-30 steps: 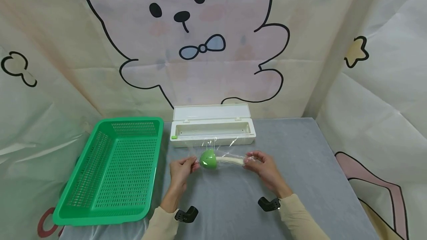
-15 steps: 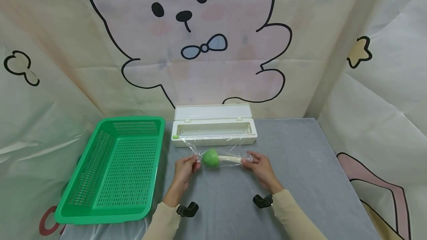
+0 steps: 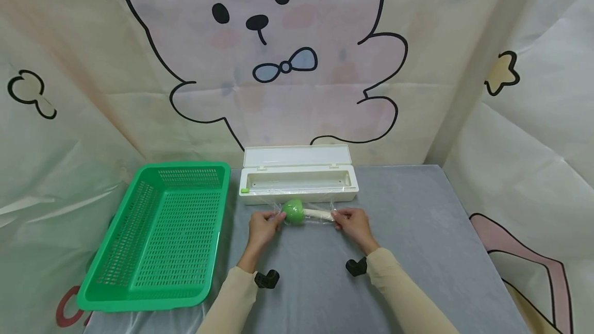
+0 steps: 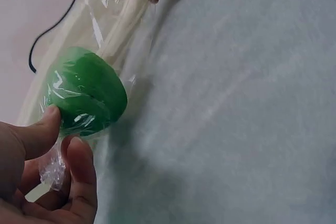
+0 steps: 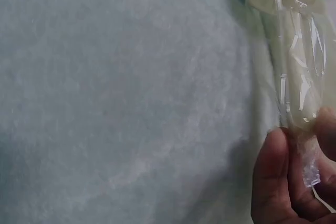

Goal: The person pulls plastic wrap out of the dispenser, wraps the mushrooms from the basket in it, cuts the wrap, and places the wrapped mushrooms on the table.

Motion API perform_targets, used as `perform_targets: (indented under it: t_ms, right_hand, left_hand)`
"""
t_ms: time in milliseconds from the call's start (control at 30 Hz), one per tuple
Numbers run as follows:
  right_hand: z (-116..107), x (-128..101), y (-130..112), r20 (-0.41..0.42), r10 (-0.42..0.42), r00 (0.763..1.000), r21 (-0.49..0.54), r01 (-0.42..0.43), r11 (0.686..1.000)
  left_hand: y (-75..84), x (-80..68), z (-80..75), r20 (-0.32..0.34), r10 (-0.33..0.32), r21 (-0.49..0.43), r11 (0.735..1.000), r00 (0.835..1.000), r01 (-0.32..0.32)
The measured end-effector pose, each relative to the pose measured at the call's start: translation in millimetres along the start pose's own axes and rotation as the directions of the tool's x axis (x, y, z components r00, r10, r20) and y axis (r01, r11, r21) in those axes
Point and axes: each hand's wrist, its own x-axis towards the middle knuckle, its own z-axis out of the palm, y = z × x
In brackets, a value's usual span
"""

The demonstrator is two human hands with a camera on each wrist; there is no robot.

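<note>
Green-capped mushroom (image 3: 303, 213), in the head view, held lengthwise between left hand (image 3: 263, 227) and right hand (image 3: 355, 224), cap (image 3: 293, 212) toward the left one, pale stem (image 3: 317, 214) toward the right one. Just in front of the white cling-film dispenser (image 3: 297, 198), over the grey cloth-covered table (image 3: 399, 231); cannot tell whether touching the cloth. Lid (image 3: 297, 156) tipped back, small green slider (image 3: 245, 190) at the left end of the front edge. Off to the left, a green perforated basket (image 3: 139, 304). Behind, a pale backdrop (image 3: 339, 112) printed with a bear in a blue bow tie (image 3: 285, 67). Black wrist cameras (image 3: 266, 279) at the cuffs of cream sleeves (image 3: 232, 298).

In the left wrist view, mushroom wrapped in clear film (image 4: 52, 174), glossy and creased over the cap, bunched into a crumpled tail beyond it. Left thumb and fingers pinching that bunch, close against the cap. At the far end of the stem, fingertips of the right hand.

In the right wrist view, loose folds of film around the stem, underside of the cap at the top. Right thumb and fingers pinching the gathered film at the stem's foot, short tail poking past; cannot tell whether also pressing the stem itself.
</note>
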Motion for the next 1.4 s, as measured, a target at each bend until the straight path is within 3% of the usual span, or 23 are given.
perform_targets:
  t_ms: [233, 500, 733, 933, 1033, 1167, 1400]
  right_hand:
    - [4, 6, 3, 0.025, -0.029, 0.999, -0.166, 0.033, 0.986]
    - [8, 9, -3, 0.090, -0.060, 0.994, -0.414, 0.092, 0.906]
    - [9, 7, -9, 0.110, -0.058, 0.992, -0.491, 0.105, 0.865]
    - [8, 3, -8, 0.133, -0.090, 0.987, -0.527, 0.147, 0.837]
    - [8, 5, -5, 0.136, -0.095, 0.986, -0.530, 0.154, 0.834]
    - [6, 8, -1, 0.111, -0.121, 0.986, -0.492, 0.160, 0.856]
    - [7, 11, 1, 0.087, -0.110, 0.990, -0.423, 0.137, 0.896]
  left_hand:
    - [-9.6, 6.6, -2.0, 0.041, -0.029, -0.009, 1.000, 0.999, 0.029]
    - [-9.9, 11.7, -6.5, 0.121, -0.075, -0.105, 0.991, 0.990, 0.088]
    - [-12.8, 14.2, -15.2, 0.178, -0.146, -0.131, 0.977, 0.973, 0.170]
    - [-14.6, 14.6, -15.7, 0.180, -0.120, -0.105, 0.985, 0.976, 0.140]
    - [-16.0, 15.5, -13.1, 0.165, -0.100, -0.106, 0.987, 0.981, 0.118]
    - [-17.7, 17.2, -12.3, 0.167, -0.117, -0.125, 0.982, 0.979, 0.139]
    - [-21.9, 22.5, -15.9, 0.251, -0.204, -0.285, 0.918, 0.946, 0.274]
